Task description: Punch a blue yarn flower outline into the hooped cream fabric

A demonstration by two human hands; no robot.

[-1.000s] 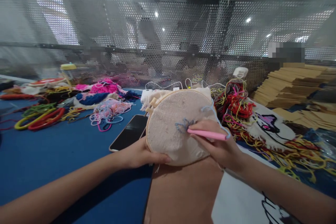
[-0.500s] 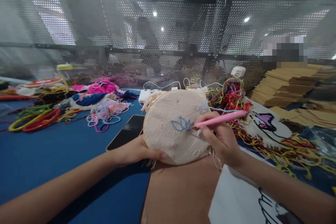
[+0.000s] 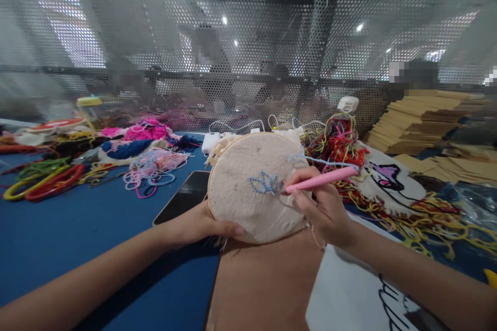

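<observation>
A round embroidery hoop (image 3: 236,212) with cream cloth stands tilted toward me. My left hand (image 3: 205,225) grips its lower left rim, thumb on the cloth and fingers hidden behind. Blue loops of yarn form a leaf-like outline (image 3: 264,183) near the cloth's middle. Between the thumb and fingers of my right hand (image 3: 324,207) is a pink punch needle (image 3: 324,179), its tip at the right end of the blue outline. Light blue yarn (image 3: 318,161) runs from the back end of the tool over to the cloth's upper right.
Behind the left hand lies a dark phone (image 3: 182,199). Yarn heaps (image 3: 155,168) spread across the blue table (image 3: 97,238); a red and yellow tangle (image 3: 341,137) is at right. Brown envelopes (image 3: 415,119) are stacked beyond. A white sheet (image 3: 341,284) lies under the right forearm.
The view has shifted slightly, so everything sits a little further left. The punch needle's tip is still at the right end of the blue outline, and both hands keep their grips.
</observation>
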